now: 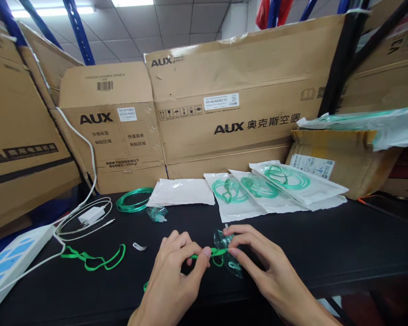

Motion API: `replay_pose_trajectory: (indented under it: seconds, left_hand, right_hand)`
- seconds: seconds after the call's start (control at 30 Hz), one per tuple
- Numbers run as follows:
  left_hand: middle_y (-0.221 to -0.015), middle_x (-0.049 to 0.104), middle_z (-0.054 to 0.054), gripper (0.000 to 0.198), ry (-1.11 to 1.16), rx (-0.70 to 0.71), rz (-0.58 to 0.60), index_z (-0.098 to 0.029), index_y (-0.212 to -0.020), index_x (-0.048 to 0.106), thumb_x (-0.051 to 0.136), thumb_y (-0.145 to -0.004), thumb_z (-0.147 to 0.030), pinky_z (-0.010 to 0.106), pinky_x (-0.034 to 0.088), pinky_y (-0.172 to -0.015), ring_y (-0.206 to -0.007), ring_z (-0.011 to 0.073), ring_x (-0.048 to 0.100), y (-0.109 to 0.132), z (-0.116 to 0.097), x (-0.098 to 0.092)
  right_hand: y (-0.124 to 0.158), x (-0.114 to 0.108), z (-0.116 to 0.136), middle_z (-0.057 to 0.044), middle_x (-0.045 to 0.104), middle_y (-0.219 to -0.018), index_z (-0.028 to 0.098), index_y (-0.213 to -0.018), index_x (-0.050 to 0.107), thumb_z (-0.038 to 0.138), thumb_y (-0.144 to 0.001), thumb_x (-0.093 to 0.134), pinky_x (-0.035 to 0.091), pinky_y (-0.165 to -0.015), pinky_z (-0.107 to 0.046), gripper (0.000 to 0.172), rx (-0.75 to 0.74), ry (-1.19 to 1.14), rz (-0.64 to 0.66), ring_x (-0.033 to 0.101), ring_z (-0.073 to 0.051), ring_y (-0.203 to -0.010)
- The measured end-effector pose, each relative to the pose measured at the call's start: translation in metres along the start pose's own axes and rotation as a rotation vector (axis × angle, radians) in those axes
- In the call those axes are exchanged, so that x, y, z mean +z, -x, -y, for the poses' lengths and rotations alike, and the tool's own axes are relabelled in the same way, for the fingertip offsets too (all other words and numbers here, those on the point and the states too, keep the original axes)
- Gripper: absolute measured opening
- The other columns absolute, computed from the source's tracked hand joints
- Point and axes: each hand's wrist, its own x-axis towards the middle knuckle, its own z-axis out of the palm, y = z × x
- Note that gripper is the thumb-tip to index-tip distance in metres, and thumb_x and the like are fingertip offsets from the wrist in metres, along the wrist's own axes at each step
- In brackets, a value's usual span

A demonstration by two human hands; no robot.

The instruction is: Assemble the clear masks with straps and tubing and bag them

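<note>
Head view: near counter's [326, 253] front edge, left hand [172, 276] pinches green elastic strap [204, 255], right hand [258, 265] pinches clear mask [226, 253]. Both fingers closed. Light, floppy, slippery plastic; likely best gripped at mask rim by strap.

Both your hands enter from the bottom edge, forearms angled inward, backs of hands up. Your left hand [172, 271] sits lower left, fingers curled under, thumb and forefinger pinched together and pointing right. Your right hand [258, 262] comes in from the lower right, wrist bent, fingers extended leftward, thumb and forefinger tips closed in a fine pinch. The two grips nearly meet at centre, fingertips just apart. Wrists are bare; both hands hover low over the worktop [343, 244].
</note>
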Motion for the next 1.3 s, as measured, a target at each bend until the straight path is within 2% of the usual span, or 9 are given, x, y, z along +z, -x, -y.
replay_pose_trajectory:
  seconds: [0.27, 0.4, 0.5, 0.67, 0.77, 0.97, 1.1, 1.2, 1.3]
  left_hand:
    - [-0.094, 0.067, 0.000, 0.023, 0.088, 0.046, 0.009, -0.025, -0.087, 0.063, 0.052, -0.106, -0.029, 0.045, 0.039, -0.093, -0.094, 0.0266, 0.056, 0.001, -0.003, -0.006]
    - [-0.095, 0.069, -0.001, 0.018, 0.093, 0.041, 0.032, -0.026, -0.090, 0.062, 0.053, -0.107, -0.028, 0.044, 0.038, -0.093, -0.097, 0.0268, 0.057, 0.001, -0.002, -0.007]
    - [-0.091, 0.066, -0.001, 0.021, 0.087, -0.020, 0.041, -0.027, -0.091, 0.062, 0.050, -0.108, -0.030, 0.044, 0.038, -0.093, -0.094, 0.0267, 0.058, 0.002, 0.000, -0.005]
    - [-0.085, 0.059, 0.000, 0.024, 0.085, -0.081, 0.038, -0.028, -0.090, 0.063, 0.049, -0.108, -0.035, 0.039, 0.040, -0.087, -0.086, 0.0260, 0.057, 0.002, 0.002, -0.001]
    - [-0.082, 0.056, -0.001, 0.026, 0.108, -0.081, 0.036, -0.028, -0.090, 0.065, 0.050, -0.108, -0.039, 0.035, 0.041, -0.079, -0.081, 0.0245, 0.055, 0.001, 0.003, -0.001]
    - [-0.081, 0.057, -0.002, 0.021, 0.187, -0.033, 0.035, -0.029, -0.091, 0.070, 0.057, -0.107, -0.034, 0.029, 0.041, -0.072, -0.078, 0.0207, 0.055, 0.000, 0.004, -0.002]
    - [-0.081, 0.063, -0.003, 0.015, 0.200, 0.070, 0.014, -0.028, -0.092, 0.069, 0.061, -0.105, -0.027, 0.029, 0.044, -0.071, -0.076, 0.0193, 0.056, 0.000, 0.004, -0.001]
    - [-0.089, 0.070, -0.004, 0.010, 0.192, 0.172, -0.001, -0.029, -0.105, 0.069, 0.061, -0.103, -0.022, 0.033, 0.049, -0.085, -0.074, 0.0175, 0.058, 0.002, 0.005, 0.002]
    - [-0.094, 0.073, -0.004, 0.026, 0.198, 0.248, -0.001, -0.032, -0.124, 0.068, 0.059, -0.103, -0.018, 0.043, 0.046, -0.106, -0.080, 0.0173, 0.064, 0.003, 0.006, 0.005]
  right_hand:
    - [0.000, -0.001, 0.001, -0.001, 0.071, -0.111, 0.029, -0.099, 0.067, 0.021, -0.105, 0.060, 0.050, -0.096, -0.033, 0.012, 0.017, 0.039, 0.013, 0.068, -0.021, -0.108]
    - [-0.001, -0.001, 0.002, 0.000, 0.070, -0.099, 0.027, -0.095, 0.063, 0.020, -0.106, 0.057, 0.050, -0.088, -0.031, 0.014, 0.050, 0.036, 0.013, 0.067, -0.020, -0.096]
    - [-0.001, 0.000, 0.005, 0.000, 0.069, -0.095, 0.027, -0.095, 0.061, 0.021, -0.107, 0.055, 0.050, -0.081, -0.028, 0.014, 0.078, 0.017, 0.014, 0.067, -0.018, -0.088]
    - [0.001, 0.001, 0.008, 0.000, 0.074, -0.102, 0.028, -0.102, 0.061, 0.021, -0.108, 0.051, 0.053, -0.085, -0.024, 0.013, 0.089, 0.003, 0.013, 0.073, -0.015, -0.092]
    - [0.003, 0.002, 0.006, 0.000, 0.076, -0.103, 0.028, -0.104, 0.059, 0.024, -0.108, 0.051, 0.055, -0.082, -0.022, 0.010, 0.115, -0.007, -0.007, 0.075, -0.014, -0.089]
    - [0.006, 0.002, 0.003, -0.002, 0.073, -0.105, 0.027, -0.095, 0.056, 0.027, -0.107, 0.054, 0.056, -0.077, -0.024, 0.013, 0.132, -0.162, 0.055, 0.072, -0.014, -0.086]
    - [0.006, 0.003, 0.000, -0.002, 0.071, -0.104, 0.026, -0.090, 0.057, 0.028, -0.106, 0.057, 0.054, -0.071, -0.024, 0.016, 0.139, -0.256, 0.076, 0.067, -0.014, -0.080]
    - [0.006, 0.004, -0.002, -0.001, 0.072, -0.101, 0.026, -0.088, 0.056, 0.021, -0.104, 0.059, 0.054, -0.073, -0.024, 0.016, 0.108, -0.263, 0.075, 0.069, -0.015, -0.084]
    - [0.006, 0.005, -0.002, 0.000, 0.070, -0.097, 0.027, -0.090, 0.057, 0.012, -0.100, 0.058, 0.053, -0.070, -0.023, 0.018, 0.013, -0.201, 0.049, 0.069, -0.014, -0.081]
